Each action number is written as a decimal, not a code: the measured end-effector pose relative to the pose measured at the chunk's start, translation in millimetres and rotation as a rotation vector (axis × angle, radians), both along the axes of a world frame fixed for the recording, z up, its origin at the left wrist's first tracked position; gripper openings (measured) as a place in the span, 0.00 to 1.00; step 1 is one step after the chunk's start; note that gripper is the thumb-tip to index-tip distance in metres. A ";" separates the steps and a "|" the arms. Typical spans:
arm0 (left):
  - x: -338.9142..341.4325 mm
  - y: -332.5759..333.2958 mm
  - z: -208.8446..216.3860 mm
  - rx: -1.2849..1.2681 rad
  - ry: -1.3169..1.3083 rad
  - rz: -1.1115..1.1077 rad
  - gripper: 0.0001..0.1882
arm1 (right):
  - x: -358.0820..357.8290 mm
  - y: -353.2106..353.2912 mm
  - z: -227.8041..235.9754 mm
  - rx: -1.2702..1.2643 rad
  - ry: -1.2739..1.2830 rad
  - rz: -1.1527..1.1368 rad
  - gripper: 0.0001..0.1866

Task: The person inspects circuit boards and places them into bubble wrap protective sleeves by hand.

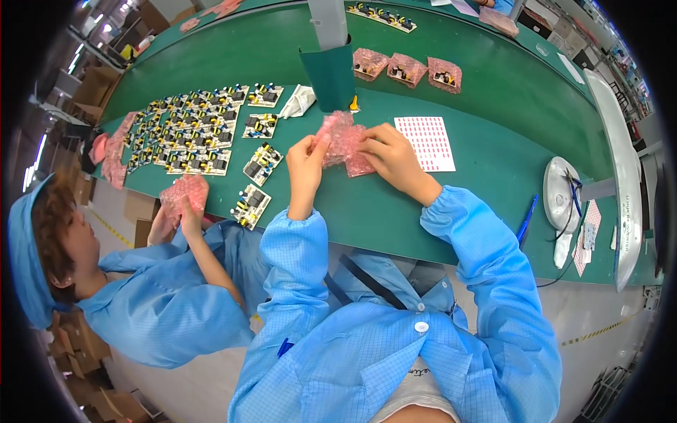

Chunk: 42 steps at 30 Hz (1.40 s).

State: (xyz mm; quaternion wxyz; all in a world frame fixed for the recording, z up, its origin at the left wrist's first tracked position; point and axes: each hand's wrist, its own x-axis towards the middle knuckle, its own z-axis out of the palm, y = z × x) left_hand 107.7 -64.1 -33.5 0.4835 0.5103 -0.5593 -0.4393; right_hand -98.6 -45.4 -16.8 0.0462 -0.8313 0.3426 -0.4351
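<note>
- We find both hands raised just above the green bench (493, 169), working one pink bubble-wrap pouch (343, 141) held between them
- Our left hand (305, 166) has its fingers drawn narrow, pinching the pouch's left edge; our right hand (392, 156) has thumb and fingers closed on its right side, over the lower flap
- We judge the step in hand to be the handling of the pouch mouth, either opening it or folding it shut; the pictures do not settle which
- We judge that the next move calls for a steady two-handed pinch, since the film is limp and will crumple
- We cannot tell whether a circuit board sits inside the pouch; the wrap is bunched and the fingers cover much of it
- A sheet of small red labels (427, 143) lies on the bench just right of the right hand, touching neither hand
- Loose circuit boards (262, 163) lie near the left hand, with a larger laid-out batch of boards (187, 130) further left
- Three filled pink pouches (407, 70) rest on the far side of the bench, well apart from the hands
- A co-worker's hands (180, 215) at the left hold another pink pouch (185, 192); they are apart from ours
- The items at the right edge, a white round fixture (558, 190) and a blue tool (526, 220), are bent by the lens and hard to identify
</note>
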 end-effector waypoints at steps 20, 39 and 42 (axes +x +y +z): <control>-122.6 59.5 19.2 -0.168 0.466 0.082 0.24 | -46.6 78.6 33.8 -0.128 0.109 -0.453 0.25; -121.5 54.9 7.4 0.113 0.729 -0.197 0.17 | -74.3 56.1 14.4 0.912 -1.070 0.010 0.07; -120.7 55.2 5.7 0.114 0.862 -0.281 0.18 | -78.4 54.2 15.1 1.035 -1.340 0.278 0.07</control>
